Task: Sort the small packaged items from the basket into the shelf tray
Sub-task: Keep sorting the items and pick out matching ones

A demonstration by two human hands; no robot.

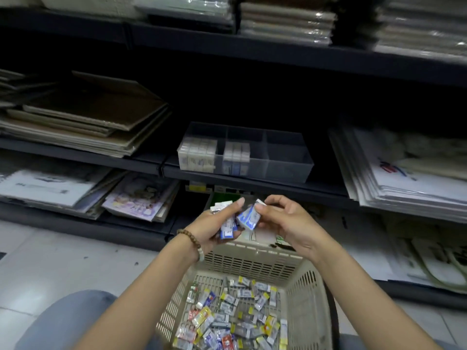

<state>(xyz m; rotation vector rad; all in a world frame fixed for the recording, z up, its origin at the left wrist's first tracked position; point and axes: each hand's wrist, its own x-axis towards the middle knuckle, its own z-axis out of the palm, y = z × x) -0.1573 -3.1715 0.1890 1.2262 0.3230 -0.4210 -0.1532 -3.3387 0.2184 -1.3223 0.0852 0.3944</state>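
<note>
A beige slotted basket stands on the floor in front of me, its bottom covered with several small packets in blue, white, yellow and red. My left hand grips a small stack of blue-and-white packets above the basket's far rim. My right hand pinches one blue-and-white packet right beside that stack. The clear divided shelf tray sits on the shelf above; its left and middle compartments hold rows of packets, and the right compartment holds nothing.
Stacks of cardboard sheets lie left of the tray and stacks of paper right of it. Booklets lie on the lower shelf. Wrapped pads fill the top shelf. My knee is left of the basket.
</note>
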